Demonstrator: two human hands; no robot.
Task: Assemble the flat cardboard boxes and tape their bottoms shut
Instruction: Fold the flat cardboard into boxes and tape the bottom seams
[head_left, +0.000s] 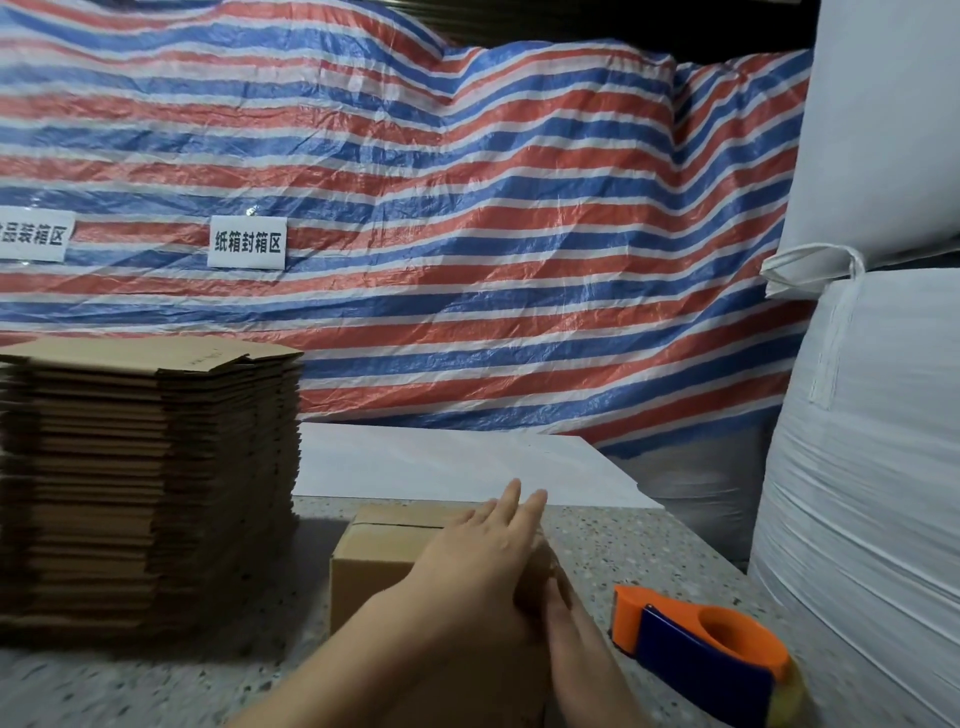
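An assembled brown cardboard box (384, 545) stands on the speckled table (649, 551), its flaps closed on top with a seam running across. My left hand (478, 561) lies flat on the box top, fingers straight and pointing away. My right hand (576, 639) rests along the box's right side, fingers extended; its palm is partly hidden. A tall stack of flat cardboard boxes (145, 467) sits at the left. An orange and blue tape dispenser (701, 644) lies on the table to the right of the box.
A white sheet (441, 462) covers the table's far part. Large white woven sacks (872, 441) stand at the right. A striped red, white and blue tarp (415, 208) with two paper signs hangs behind.
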